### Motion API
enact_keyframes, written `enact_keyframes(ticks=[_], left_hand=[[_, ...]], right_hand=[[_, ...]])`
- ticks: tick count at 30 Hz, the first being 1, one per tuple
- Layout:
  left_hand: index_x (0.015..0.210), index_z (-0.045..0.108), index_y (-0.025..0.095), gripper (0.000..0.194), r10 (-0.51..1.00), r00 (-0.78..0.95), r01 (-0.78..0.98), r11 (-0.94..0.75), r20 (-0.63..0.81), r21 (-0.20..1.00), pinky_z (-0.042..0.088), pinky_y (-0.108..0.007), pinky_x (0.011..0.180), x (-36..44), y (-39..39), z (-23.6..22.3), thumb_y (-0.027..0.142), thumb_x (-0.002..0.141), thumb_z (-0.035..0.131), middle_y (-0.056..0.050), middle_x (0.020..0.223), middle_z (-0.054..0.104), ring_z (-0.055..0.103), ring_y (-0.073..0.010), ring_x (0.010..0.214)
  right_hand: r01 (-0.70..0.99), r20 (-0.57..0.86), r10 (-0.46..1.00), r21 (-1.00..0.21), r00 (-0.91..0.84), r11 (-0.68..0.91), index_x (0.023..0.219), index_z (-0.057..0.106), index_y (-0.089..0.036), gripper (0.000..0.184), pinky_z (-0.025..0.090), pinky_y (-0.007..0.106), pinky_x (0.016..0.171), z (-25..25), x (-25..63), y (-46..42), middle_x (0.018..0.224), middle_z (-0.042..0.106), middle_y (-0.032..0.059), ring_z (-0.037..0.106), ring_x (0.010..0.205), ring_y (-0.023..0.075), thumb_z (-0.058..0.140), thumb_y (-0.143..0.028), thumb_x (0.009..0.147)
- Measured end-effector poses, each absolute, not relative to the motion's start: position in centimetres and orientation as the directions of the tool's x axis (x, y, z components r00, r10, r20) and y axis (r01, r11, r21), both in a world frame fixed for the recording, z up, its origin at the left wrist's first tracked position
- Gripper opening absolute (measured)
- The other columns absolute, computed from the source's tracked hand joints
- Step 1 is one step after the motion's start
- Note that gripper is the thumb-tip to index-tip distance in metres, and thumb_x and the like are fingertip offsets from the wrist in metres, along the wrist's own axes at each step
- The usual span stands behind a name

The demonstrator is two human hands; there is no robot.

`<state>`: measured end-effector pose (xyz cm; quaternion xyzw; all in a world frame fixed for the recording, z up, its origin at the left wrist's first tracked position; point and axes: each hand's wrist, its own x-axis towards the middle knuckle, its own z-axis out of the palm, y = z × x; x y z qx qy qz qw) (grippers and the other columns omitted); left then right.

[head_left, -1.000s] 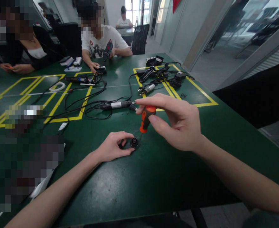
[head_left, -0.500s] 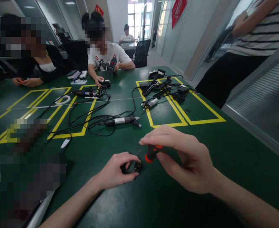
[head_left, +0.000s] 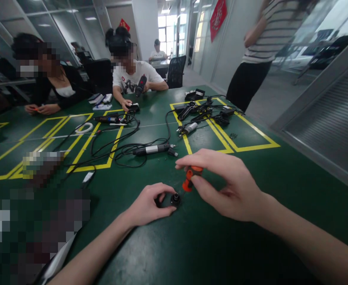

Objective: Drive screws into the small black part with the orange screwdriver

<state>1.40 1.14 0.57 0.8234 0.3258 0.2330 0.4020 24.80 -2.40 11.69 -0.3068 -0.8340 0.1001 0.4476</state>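
Observation:
My left hand (head_left: 148, 206) rests on the green table (head_left: 209, 245), thumb and fingers pinched round a small black round part (head_left: 174, 199). My right hand (head_left: 223, 184) grips the orange and black handle of a screwdriver (head_left: 191, 177), held nearly upright with its tip down beside the black part. The two hands are close together near the table's front middle.
A black and silver corded tool (head_left: 150, 150) lies just beyond my hands among tangled black cables. More tools and plugs (head_left: 202, 109) lie in a yellow-taped square at the back right. Two people sit across the table; a person in a striped top (head_left: 260, 43) stands at the right.
The view has tilted up, so the table and hands sit lower than a second ago. Both hands keep their hold. The standing person has come into view at the right.

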Motion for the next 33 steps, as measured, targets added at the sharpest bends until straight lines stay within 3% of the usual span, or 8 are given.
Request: enact_keyframes(ticks=[4,11,15,20,23,25,29,33], left_hand=[[0.11,0.077,0.018,0.028,0.715,0.68,0.36,-0.515,0.159,0.778,0.035,-0.023,0.063,1.37,1.39,0.37,0.025,0.082,0.077,0.005,0.072,0.053,0.044,-0.0107,0.064],[0.113,0.075,0.017,0.037,0.737,0.667,0.345,-0.434,0.107,0.832,0.035,-0.022,0.06,1.61,1.31,0.67,0.026,0.078,0.079,0.006,0.07,0.057,0.043,-0.0099,0.062],[0.104,0.074,0.015,0.029,0.753,0.655,0.366,-0.395,0.069,0.843,0.035,-0.021,0.059,1.72,1.21,0.78,0.03,0.079,0.079,0.005,0.07,0.056,0.043,-0.0097,0.062],[0.11,0.076,0.015,0.032,0.709,0.688,0.339,-0.501,0.154,0.796,0.037,-0.024,0.063,1.79,1.47,0.79,0.028,0.081,0.078,0.003,0.075,0.06,0.047,-0.0111,0.065],[0.105,0.077,0.016,0.028,0.674,0.716,0.319,-0.546,0.18,0.775,0.039,-0.025,0.067,1.81,1.58,0.8,0.028,0.08,0.081,0.002,0.077,0.063,0.049,-0.0124,0.068],[0.104,0.078,0.017,0.027,0.673,0.719,0.322,-0.542,0.172,0.776,0.041,-0.025,0.069,1.81,1.57,0.81,0.029,0.081,0.081,0.0,0.081,0.068,0.052,-0.0134,0.071],[0.107,0.077,0.016,0.033,0.707,0.697,0.322,-0.455,0.118,0.83,0.044,-0.024,0.067,1.78,1.55,0.95,0.03,0.078,0.084,-0.003,0.092,0.073,0.056,-0.0127,0.072],[0.113,0.074,0.013,0.044,0.712,0.702,0.273,-0.246,-0.018,0.93,0.045,-0.021,0.058,1.72,1.75,1.12,0.029,0.074,0.087,-0.001,0.082,0.073,0.058,-0.0093,0.062]], right_hand=[[0.503,0.689,0.581,-0.351,-0.432,0.79,0.115,0.07,-0.016,0.02,0.053,0.026,0.066,11.55,24.67,-2.32,0.089,0.071,0.0055,0.067,0.076,0.0165,0.068,-0.026,0.098],[0.548,0.664,0.584,-0.301,-0.467,0.781,0.122,0.062,-0.016,0.035,0.049,0.027,0.063,11.74,24.88,-2.64,0.089,0.072,0.0041,0.065,0.068,0.0162,0.053,-0.013,0.089],[0.588,0.635,0.597,-0.265,-0.49,0.764,0.107,0.061,-0.018,0.016,0.04,0.027,0.054,11.72,24.83,-2.64,0.074,0.069,0.0,0.06,0.055,0.0148,0.055,-0.02,0.092],[0.596,0.58,0.681,-0.375,-0.447,0.71,0.109,0.059,-0.021,0.013,0.037,0.025,0.052,11.28,24.64,-2.52,0.068,0.066,-0.0042,0.054,0.048,0.0112,0.06,-0.022,0.096],[0.575,0.575,0.695,-0.418,-0.432,0.703,0.114,0.055,-0.021,0.026,0.037,0.025,0.051,11.12,24.49,-2.64,0.068,0.061,-0.0057,0.052,0.047,0.0116,0.056,-0.016,0.089],[0.578,0.581,0.692,-0.413,-0.427,0.704,0.106,0.053,-0.021,0.022,0.034,0.025,0.049,11.15,24.4,-2.73,0.069,0.06,-0.005,0.049,0.046,0.0113,0.059,-0.019,0.085],[0.607,0.55,0.728,-0.432,-0.409,0.667,0.092,0.051,-0.023,0.019,0.031,0.025,0.048,11.29,24.28,-2.74,0.069,0.058,-0.0042,0.042,0.045,0.0092,0.068,-0.029,0.088],[0.575,0.551,0.749,-0.497,-0.368,0.649,0.097,0.052,-0.022,0.016,0.036,0.023,0.052,11.27,24.22,-2.6,0.075,0.059,-0.0037,0.046,0.05,0.0097,0.064,-0.022,0.087]])
